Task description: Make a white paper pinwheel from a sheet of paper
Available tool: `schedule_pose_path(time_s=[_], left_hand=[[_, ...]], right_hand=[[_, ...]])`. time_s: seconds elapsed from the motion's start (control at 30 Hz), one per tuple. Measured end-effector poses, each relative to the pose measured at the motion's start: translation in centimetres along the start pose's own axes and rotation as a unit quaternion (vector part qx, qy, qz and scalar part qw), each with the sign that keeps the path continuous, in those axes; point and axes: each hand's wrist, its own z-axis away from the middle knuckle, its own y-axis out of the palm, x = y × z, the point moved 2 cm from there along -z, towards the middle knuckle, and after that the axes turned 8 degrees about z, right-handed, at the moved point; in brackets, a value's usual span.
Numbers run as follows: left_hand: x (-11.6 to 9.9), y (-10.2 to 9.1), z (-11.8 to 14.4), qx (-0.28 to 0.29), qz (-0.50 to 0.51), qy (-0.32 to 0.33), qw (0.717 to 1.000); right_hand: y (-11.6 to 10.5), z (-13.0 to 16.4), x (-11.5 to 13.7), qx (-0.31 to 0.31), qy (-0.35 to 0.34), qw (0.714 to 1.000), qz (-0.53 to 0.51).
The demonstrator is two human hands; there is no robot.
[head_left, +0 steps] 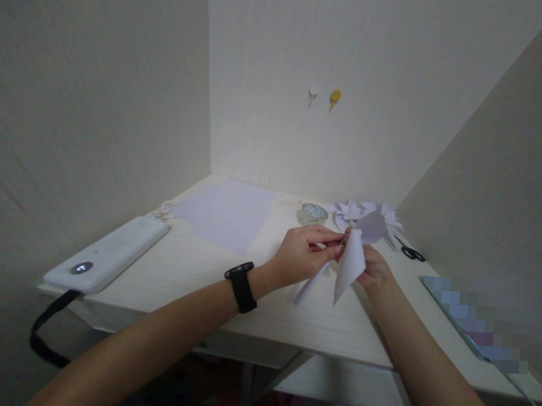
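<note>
The left hand pinches the top corner of a folded white paper piece between thumb and fingertips, and the right hand supports the same piece from behind and below, its fingers mostly hidden by the sheet, so both grips are closed on the paper, held just above the surface. The piece looks very light, thin and limp: its lower flaps hang down freely, so it likely creases or tears easily and is best held at the folded edges or corner, lightly. Beyond it lie a cluster of folded paper shapes, a roll of clear tape, black scissors, a flat paper sheet and a white device.
</note>
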Motion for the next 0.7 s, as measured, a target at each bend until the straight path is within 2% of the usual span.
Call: schedule_pose_path(time_s=[0.2, 0.47, 0.7], left_hand=[[0.2, -0.1, -0.1, -0.004, -0.045, 0.021, 0.999], [1.3, -0.4, -0.2, 0.002, -0.049, -0.044, 0.998], [2.3, -0.6, -0.3, -0.017, -0.034, -0.083, 0.996]], right_hand=[[1.3, 0.0, 0.5, -0.007, -0.002, 1.000, -0.016], [1.8, -0.3, 0.8, -0.045, -0.031, 0.998, -0.016], [2.6, -0.4, 0.9, -0.037, -0.038, 0.998, -0.023]])
